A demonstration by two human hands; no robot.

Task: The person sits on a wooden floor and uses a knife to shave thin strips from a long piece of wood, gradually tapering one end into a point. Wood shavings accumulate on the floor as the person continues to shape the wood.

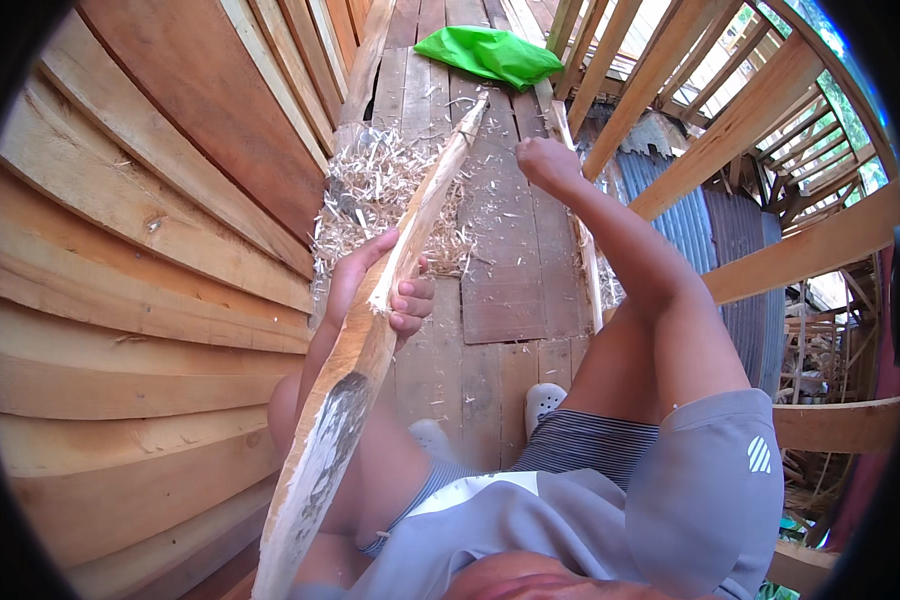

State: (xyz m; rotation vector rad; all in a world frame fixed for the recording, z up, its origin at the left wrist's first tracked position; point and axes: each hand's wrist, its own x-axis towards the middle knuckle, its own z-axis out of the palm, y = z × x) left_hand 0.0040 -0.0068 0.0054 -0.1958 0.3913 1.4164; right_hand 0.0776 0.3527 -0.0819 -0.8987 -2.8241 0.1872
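My left hand (355,275) is wrapped round the middle of a long wooden pole (440,190). The pole slants from beside my body up to the far end of the floor. Its far part is pale and freshly shaved, tapering to a narrow tip; a dark, rough patch shows on the near part. My right hand (548,165) is closed in a fist, held out to the right of the tip and apart from the wood. What those fingers hold, if anything, is hidden.
Curled wood shavings (365,195) lie heaped on the plank floor (505,300), left of the pole. A bright green bag (490,55) rests farther off. A plank wall (150,300) closes the left side, a slatted wooden railing (720,140) the right. Corrugated metal sheets (675,225) stand beyond it.
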